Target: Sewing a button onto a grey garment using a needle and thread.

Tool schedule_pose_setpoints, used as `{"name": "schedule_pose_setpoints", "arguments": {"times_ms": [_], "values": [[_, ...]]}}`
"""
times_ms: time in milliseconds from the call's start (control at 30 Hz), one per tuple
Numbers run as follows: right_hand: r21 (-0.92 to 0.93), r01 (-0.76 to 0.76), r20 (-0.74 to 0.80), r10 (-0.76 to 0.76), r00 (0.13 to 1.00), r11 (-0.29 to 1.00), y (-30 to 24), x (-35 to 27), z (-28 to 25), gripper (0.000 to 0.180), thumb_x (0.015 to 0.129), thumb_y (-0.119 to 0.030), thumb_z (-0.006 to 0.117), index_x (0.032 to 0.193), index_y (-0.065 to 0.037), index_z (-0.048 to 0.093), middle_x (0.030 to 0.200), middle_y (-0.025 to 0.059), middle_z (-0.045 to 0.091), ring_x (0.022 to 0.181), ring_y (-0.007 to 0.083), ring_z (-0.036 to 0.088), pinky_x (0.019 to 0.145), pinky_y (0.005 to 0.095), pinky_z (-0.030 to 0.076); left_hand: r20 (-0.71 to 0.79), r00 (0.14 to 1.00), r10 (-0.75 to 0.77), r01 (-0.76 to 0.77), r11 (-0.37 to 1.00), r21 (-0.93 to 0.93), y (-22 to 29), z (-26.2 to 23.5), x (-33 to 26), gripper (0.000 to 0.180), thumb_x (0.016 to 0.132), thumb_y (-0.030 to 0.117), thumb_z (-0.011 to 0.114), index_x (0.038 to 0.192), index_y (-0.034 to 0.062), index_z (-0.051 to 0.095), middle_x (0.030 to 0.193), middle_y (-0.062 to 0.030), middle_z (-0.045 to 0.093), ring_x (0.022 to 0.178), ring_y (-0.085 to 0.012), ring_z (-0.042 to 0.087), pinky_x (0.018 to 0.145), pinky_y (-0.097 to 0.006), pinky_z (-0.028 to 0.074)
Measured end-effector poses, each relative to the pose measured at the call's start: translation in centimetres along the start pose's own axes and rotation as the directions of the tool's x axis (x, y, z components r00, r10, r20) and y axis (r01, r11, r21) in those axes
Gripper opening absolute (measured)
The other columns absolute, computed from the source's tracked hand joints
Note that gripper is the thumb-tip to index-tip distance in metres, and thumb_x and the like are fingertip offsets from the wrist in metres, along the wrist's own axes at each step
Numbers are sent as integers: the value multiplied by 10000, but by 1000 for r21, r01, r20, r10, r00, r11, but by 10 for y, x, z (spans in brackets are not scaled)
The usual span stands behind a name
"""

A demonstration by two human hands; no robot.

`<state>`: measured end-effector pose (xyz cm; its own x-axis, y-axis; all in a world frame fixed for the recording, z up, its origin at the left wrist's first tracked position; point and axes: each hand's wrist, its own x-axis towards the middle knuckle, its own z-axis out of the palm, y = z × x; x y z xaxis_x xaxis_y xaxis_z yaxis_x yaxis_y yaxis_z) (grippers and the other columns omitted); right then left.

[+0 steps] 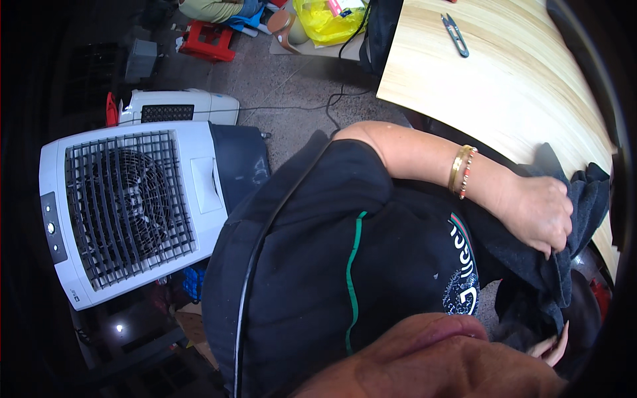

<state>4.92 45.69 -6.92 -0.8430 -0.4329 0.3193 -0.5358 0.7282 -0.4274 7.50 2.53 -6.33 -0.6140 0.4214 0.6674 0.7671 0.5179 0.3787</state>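
Grey: pinching cloth (561, 282) w/ L hand (541, 209), stretched lengthwise twd R hand (559, 348) (can't tell its grip), L nearer table (424, 66).

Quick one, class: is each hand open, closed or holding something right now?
Left hand: closed, gripping dark grey cloth.
Right hand: partly hidden, fingers by the cloth; grip cannot be told.

Snips (455, 36) on table (497, 86), cloth (559, 278) at its edge, air cooler (202, 176) well apart.
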Motion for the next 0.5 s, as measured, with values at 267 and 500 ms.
{"name": "schedule_pose_setpoints", "arguments": {"times_ms": [267, 500], "values": [[248, -378, -2, 390, 921, 892, -85, -20, 66, 309, 1010, -32, 535, 1307, 42, 575, 1279, 123, 617, 1126, 163, 579, 981, 259, 433, 107, 982, -156, 164, 983, -78, -25, -14, -13, 187, 805, 331, 740, 870, 155, 735, 888, 4, 650, 957, -231, 592, 866, -407, 422], [344, -598, 207, 563, 800, 724, -67, -58, 69, 233, 991, -73, 589, 1176, 61, 632, 1106, 96, 673, 1017, 160, 616, 952, 272, 459, 218, 944, -249, 315, 876, -365, -15, -41, -2, 225, 865, 298, 716, 903, 76, 710, 844, -54, 683, 802, -220, 647, 748, -369, 473]]}}
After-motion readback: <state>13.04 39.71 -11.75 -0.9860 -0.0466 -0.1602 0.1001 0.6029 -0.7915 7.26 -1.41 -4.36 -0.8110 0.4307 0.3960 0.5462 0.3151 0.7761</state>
